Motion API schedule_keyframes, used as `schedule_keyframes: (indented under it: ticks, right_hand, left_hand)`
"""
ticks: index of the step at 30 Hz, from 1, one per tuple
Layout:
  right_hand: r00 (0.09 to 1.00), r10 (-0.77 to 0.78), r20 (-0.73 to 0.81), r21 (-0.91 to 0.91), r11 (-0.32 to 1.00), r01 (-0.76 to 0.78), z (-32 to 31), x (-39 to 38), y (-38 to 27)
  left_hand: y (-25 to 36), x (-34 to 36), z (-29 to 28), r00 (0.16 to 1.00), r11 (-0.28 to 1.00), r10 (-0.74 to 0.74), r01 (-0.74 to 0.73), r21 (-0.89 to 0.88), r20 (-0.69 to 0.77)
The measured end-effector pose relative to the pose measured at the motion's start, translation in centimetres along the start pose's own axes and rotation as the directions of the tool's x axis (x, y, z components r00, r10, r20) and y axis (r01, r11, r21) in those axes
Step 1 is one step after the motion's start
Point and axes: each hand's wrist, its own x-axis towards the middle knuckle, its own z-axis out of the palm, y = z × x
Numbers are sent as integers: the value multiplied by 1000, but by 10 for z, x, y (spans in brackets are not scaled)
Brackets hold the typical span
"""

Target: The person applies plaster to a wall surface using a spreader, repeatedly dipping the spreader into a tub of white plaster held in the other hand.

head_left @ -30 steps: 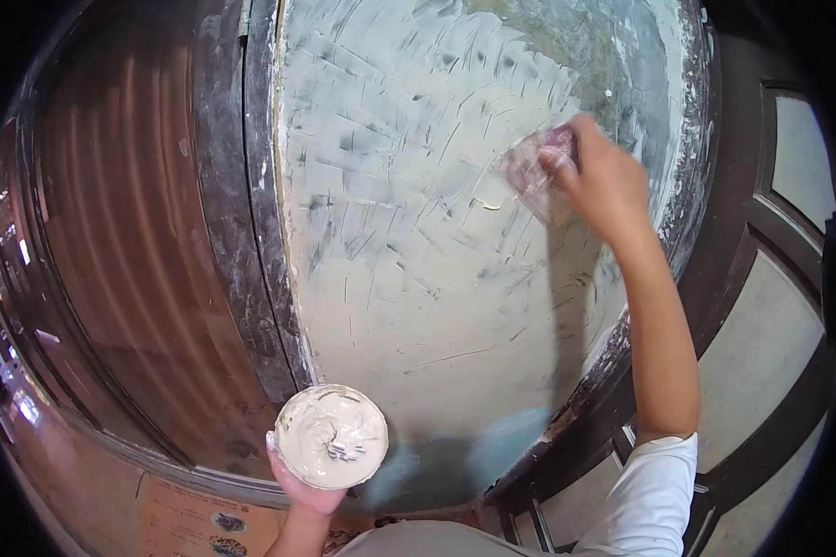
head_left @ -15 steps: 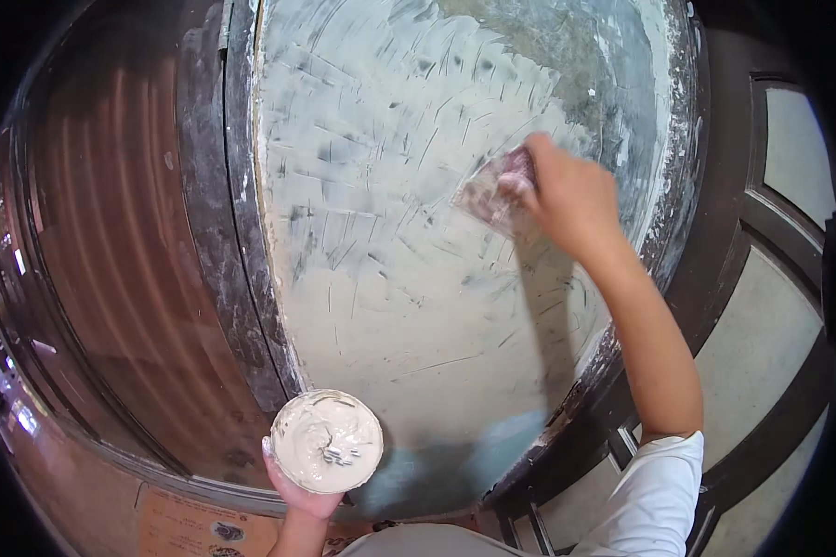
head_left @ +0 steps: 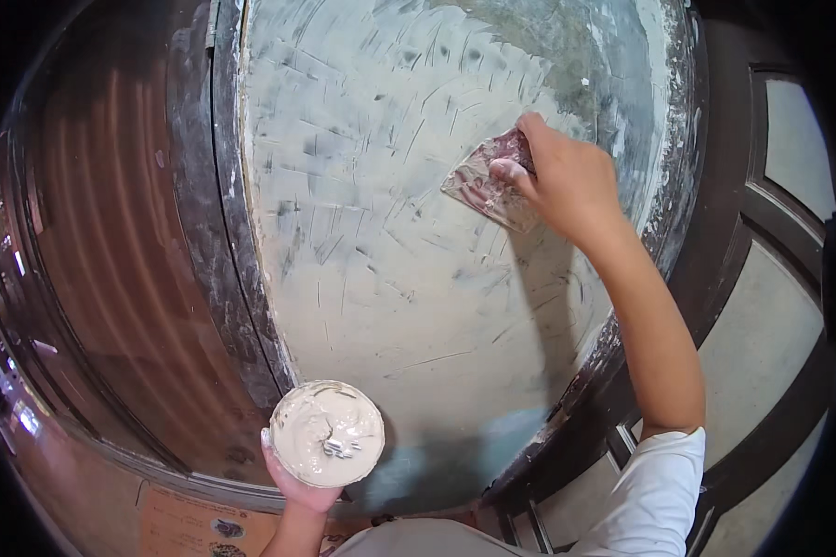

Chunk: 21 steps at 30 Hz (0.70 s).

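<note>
My right hand (head_left: 571, 181) grips a reddish, putty-smeared flat spreader (head_left: 483, 181), thumb on its near face and fingers behind its upper edge. The spreader lies against or very close to a tall panel (head_left: 390, 306) coated in pale putty with dark streaks and scratch marks; contact along its edge is hard to make out. Low on the left, my left hand (head_left: 299, 490) holds a round tub (head_left: 382, 436) from below and the side. Creamy putty (head_left: 302, 432) fills the tub, swirled on top, and some whitens my fingertips.
A dark, worn frame edge (head_left: 225, 200) borders the panel on the left, beside a brown glossy door pane (head_left: 111, 204). On the right stands a dark frame with pale panes (head_left: 762, 343). Printed orange cardboard (head_left: 181, 524) lies at the lower left.
My right hand and the spreader have shifted slightly left and up across the panel. The tub in my left hand has risen a little. The view has also shifted slightly.
</note>
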Motion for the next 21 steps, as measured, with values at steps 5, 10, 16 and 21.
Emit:
schedule_keyframes:
  ticks: [5, 10, 16, 21]
  right_hand:
    - [967, 250, -52, -3, 968, -250, -5, 0, 45]
    - [861, 462, -211, 28, 884, -467, -19, -9, 105]
    - [945, 316, -84, 24, 949, -315, -13, -22, 45]
    - [976, 191, -108, -50, 979, -197, -5, -24, 62]
  left_hand:
    - [-1, 0, -8, 999, 994, -2, -2, 108, 44]
    - [-5, 0, -4, 994, 988, -23, 7, 155, 103]
    - [-11, 3, 6, 999, 995, -26, 21, 100, 43]
    - [-25, 4, 10, 998, 995, -56, 54, 88, 22]
